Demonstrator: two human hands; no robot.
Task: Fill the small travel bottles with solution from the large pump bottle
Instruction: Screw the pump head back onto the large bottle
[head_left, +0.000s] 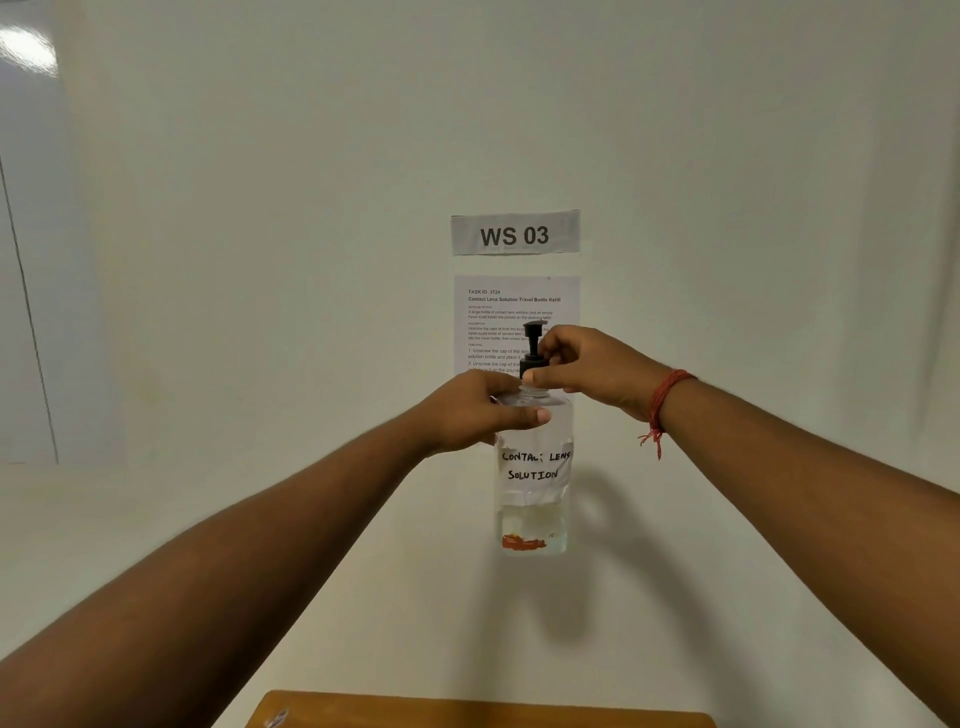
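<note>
Pump bottle (534, 467): one big clear bottle, held up in the air over the white counter (156, 519), in front of the wall papers.
Label: says "CONTACT LENS SOLUTION".
Left hand (475, 413): wrapped around the bottle's shoulder, gripping it.
Right hand (587, 366): just above the left one, fingers pinched on the black pump (533, 345) collar.
Red thread (658, 405): one, tied on the right wrist.
Papers on wall: two, a "WS 03" sign (515, 233) and a task sheet (511, 312) under it.
Wooden board (467, 712): one, at the bottom edge.

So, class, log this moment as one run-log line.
stage: opening pump bottle | left hand: grips pump bottle shoulder | right hand: fingers on pump collar | travel bottles: not in view
</note>
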